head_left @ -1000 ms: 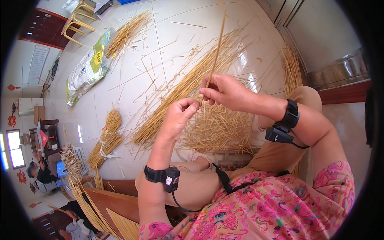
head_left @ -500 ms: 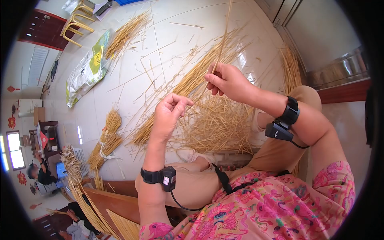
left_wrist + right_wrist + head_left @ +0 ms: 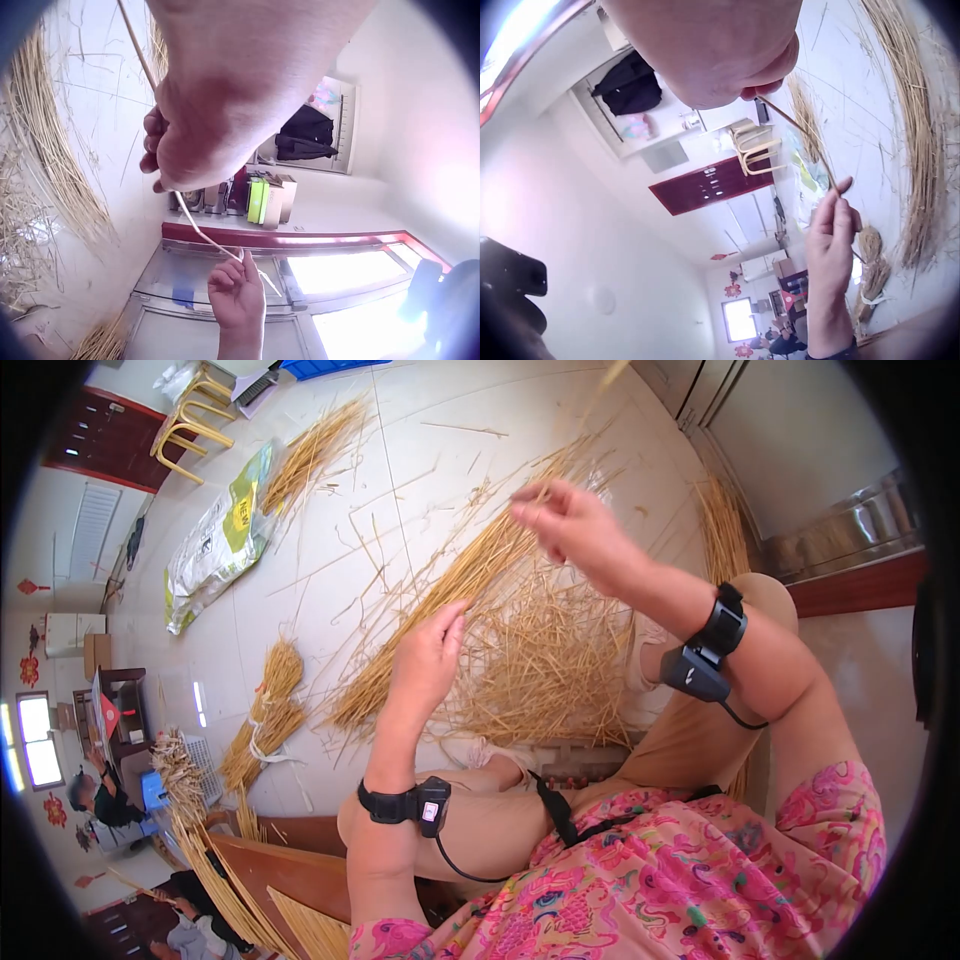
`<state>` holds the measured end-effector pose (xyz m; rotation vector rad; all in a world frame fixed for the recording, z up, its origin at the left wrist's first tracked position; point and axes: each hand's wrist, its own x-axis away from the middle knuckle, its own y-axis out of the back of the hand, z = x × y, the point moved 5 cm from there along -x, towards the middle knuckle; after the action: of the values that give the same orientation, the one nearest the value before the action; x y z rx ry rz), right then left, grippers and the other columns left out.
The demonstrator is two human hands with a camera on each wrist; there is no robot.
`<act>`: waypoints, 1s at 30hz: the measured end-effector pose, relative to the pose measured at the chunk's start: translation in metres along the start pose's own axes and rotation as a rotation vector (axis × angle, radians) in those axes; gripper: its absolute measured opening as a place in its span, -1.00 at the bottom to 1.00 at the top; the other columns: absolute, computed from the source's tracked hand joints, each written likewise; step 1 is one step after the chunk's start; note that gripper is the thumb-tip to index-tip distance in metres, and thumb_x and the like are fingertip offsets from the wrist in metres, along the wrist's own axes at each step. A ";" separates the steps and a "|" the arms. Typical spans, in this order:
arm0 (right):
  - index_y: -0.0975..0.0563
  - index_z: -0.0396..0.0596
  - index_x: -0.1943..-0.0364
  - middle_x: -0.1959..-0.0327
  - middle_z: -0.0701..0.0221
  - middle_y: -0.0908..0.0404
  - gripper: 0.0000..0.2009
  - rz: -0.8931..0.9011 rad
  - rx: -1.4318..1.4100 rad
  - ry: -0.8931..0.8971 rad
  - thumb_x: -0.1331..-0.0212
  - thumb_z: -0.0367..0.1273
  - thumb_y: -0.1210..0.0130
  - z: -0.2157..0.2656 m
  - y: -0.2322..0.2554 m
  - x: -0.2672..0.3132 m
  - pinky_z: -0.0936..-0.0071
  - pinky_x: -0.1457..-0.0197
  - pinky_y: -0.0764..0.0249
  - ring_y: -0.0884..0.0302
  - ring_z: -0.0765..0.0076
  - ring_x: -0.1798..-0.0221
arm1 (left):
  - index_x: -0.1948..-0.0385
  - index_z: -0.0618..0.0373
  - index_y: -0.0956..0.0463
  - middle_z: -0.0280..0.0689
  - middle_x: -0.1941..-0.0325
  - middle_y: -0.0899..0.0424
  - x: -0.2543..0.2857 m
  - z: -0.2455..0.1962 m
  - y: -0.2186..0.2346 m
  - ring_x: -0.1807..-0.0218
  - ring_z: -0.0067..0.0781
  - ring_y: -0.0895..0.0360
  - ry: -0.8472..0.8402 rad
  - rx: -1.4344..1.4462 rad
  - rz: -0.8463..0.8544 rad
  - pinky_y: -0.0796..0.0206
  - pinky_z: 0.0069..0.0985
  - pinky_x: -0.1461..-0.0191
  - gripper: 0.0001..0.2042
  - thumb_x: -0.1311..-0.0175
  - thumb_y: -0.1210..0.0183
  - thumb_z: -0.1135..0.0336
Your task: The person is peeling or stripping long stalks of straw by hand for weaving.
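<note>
A single long straw [image 3: 799, 127] stretches between my two hands, thin and pale brown. My left hand [image 3: 425, 660] pinches it between thumb and forefinger, seen clearest in the right wrist view. Farther forward and to the right, my right hand [image 3: 582, 532] grips the same straw with thumb and fingers. In the left wrist view the straw bends slightly before it reaches the right hand [image 3: 238, 296], and a thin end sticks out beyond. Below both hands on the floor lie a long row of straw stalks [image 3: 440, 595] and a tangled heap of loose straw [image 3: 550, 670].
A tied straw bundle [image 3: 265, 710] lies at the left, beyond it a white-and-green bag [image 3: 215, 555] with more straw [image 3: 318, 445]. Straw leans by the cabinet [image 3: 725, 530] at the right. A wooden board [image 3: 280, 870] is at the lower left. People sit far left.
My right hand has moved forward, away from my left, widening the gap between them. The left hand has drawn back slightly to the left.
</note>
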<state>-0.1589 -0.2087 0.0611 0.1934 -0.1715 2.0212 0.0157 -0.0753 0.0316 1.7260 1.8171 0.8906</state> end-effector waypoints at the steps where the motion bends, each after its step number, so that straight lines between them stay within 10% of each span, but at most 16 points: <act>1: -0.48 -0.20 0.26 0.55 0.48 -0.46 -0.80 -0.018 -0.043 0.040 -0.24 -0.32 -0.06 0.004 0.008 -0.005 0.65 0.52 -0.33 -0.33 0.63 0.58 | 0.01 0.10 -0.44 -0.09 0.33 -0.59 0.000 0.008 0.002 0.28 -0.23 -0.58 -0.007 -0.060 0.003 -0.37 -0.32 0.21 -0.73 -0.28 -0.02 0.31; 9: -0.47 -0.21 0.23 0.44 0.44 -0.52 -0.82 0.129 -0.113 -0.054 -0.32 -0.35 0.06 -0.013 -0.017 0.010 0.65 0.41 -0.40 -0.43 0.61 0.47 | -0.19 0.05 -0.25 -0.04 0.08 -0.54 -0.004 -0.012 0.007 0.16 -0.09 -0.55 -0.283 -0.100 -0.207 -0.39 -0.29 0.11 -0.53 -0.23 -0.10 0.29; 13: -0.45 -0.22 0.16 0.43 0.44 -0.53 -0.80 0.395 -0.097 -0.120 -0.30 -0.35 0.03 -0.030 -0.043 0.027 0.65 0.40 -0.41 -0.46 0.60 0.43 | -0.08 0.07 -0.33 -0.08 0.23 -0.57 -0.002 -0.022 -0.003 0.26 -0.13 -0.56 -0.113 0.133 -0.092 -0.39 -0.31 0.21 -0.66 -0.27 -0.05 0.32; 23: -0.46 -0.20 0.25 0.58 0.55 -0.36 -0.76 -0.149 -0.292 0.080 -0.30 -0.26 0.03 0.017 0.023 -0.003 0.70 0.53 -0.26 -0.25 0.66 0.59 | 0.14 0.13 -0.45 -0.21 0.49 -0.57 -0.001 0.009 0.017 0.45 -0.34 -0.52 -0.089 -0.007 -0.100 -0.36 -0.47 0.32 -0.83 -0.30 0.04 0.40; 30: -0.48 -0.21 0.25 0.47 0.45 -0.49 -0.76 -0.012 -0.300 0.023 -0.34 -0.30 0.11 0.003 0.002 0.006 0.67 0.44 -0.38 -0.41 0.62 0.49 | 0.03 0.05 -0.45 -0.27 0.46 -0.59 -0.001 -0.013 0.022 0.48 -0.40 -0.50 -0.107 0.119 -0.226 -0.36 -0.49 0.35 -0.71 -0.19 -0.13 0.34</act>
<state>-0.1631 -0.2053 0.0648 -0.0183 -0.4534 1.9572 0.0212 -0.0781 0.0567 1.5651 1.9779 0.5986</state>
